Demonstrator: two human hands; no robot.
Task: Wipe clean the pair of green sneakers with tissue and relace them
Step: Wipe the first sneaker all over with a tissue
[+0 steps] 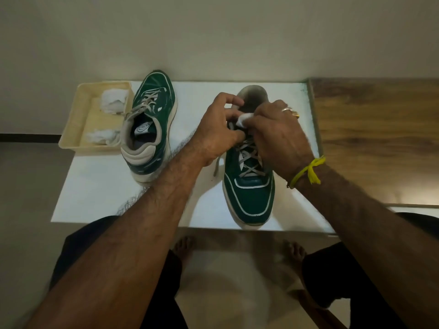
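Note:
Two green sneakers with grey laces stand on a white table [99,191]. The right sneaker [249,198] points its toe toward me. Over its opening, my left hand [218,129] pinches the top of its laces with curled fingers. My right hand [278,134] holds a small white tissue wad [243,119] against the tongue. The left sneaker [152,122] stands apart, heel toward me, laced, untouched.
A cream plastic tray [78,115] at the table's far left holds crumpled used tissues [111,100]. A wooden surface [380,138] adjoins the table on the right. My bare feet [183,248] are on the floor below the front edge.

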